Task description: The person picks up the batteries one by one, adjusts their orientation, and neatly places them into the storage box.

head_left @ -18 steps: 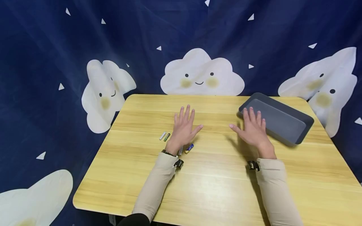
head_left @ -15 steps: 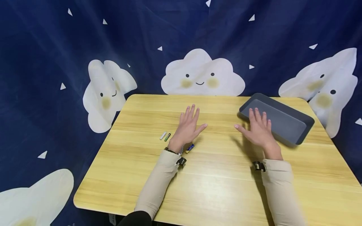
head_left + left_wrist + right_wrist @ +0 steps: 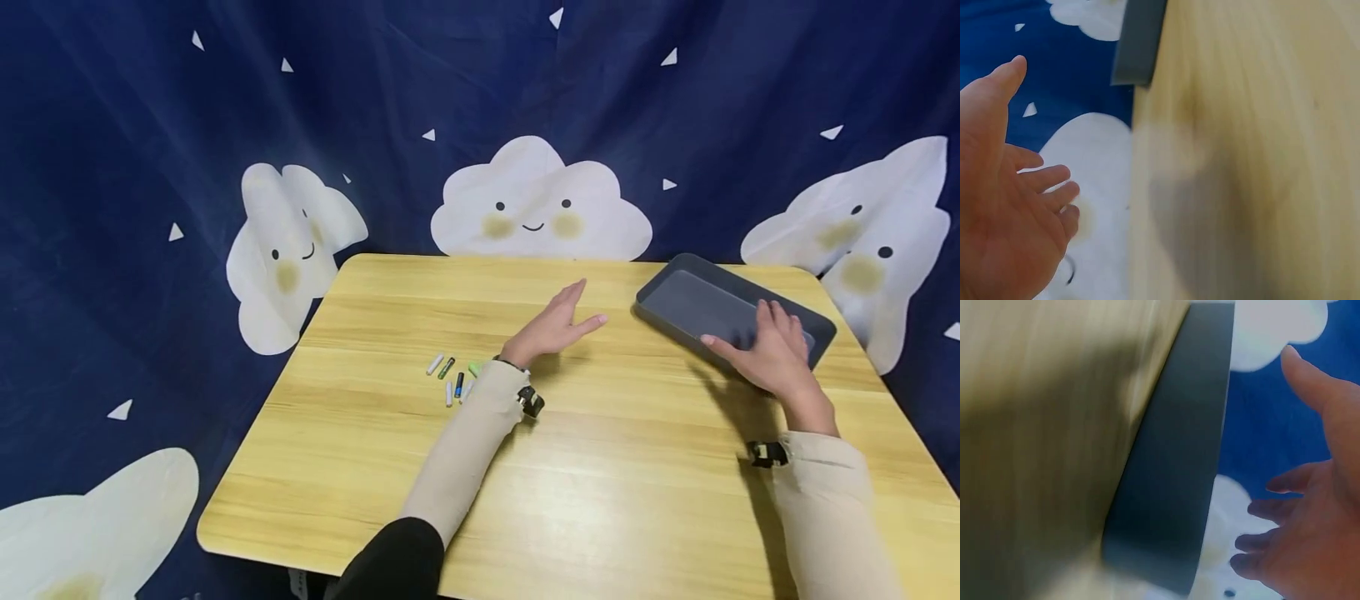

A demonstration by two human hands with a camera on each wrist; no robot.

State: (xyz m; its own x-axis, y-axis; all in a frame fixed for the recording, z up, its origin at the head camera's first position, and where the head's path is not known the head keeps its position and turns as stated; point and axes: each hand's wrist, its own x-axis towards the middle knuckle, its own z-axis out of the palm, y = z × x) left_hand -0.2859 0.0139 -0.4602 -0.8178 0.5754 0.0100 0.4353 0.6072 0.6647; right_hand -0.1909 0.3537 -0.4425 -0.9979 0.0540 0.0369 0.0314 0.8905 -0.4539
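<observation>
A dark grey rectangular tray (image 3: pixel 697 300) lies at an angle at the table's back right. My right hand (image 3: pixel 776 358) is over its near right part, thumb spread away from the fingers and nothing held. In the right wrist view the tray's side wall (image 3: pixel 1172 437) runs beside that hand. My left hand (image 3: pixel 553 325), also holding nothing, hovers left of the tray with thumb spread; the left wrist view shows its palm and the tray's end (image 3: pixel 1139 47) ahead. Several small batteries lie left of my left forearm, among them a white one (image 3: pixel 435 364) and a blue-and-black one (image 3: pixel 459 385).
The light wooden table (image 3: pixel 600 467) has rounded corners. A dark blue curtain (image 3: pixel 420 67) with smiling white clouds hangs directly behind its back edge. The left sleeve (image 3: pixel 472 442) covers part of the table beside the batteries.
Both hands have moved to the right, the right one along the tray and the left one toward it. Batteries formerly hidden under the left hand now show; the blue-and-gold one is covered.
</observation>
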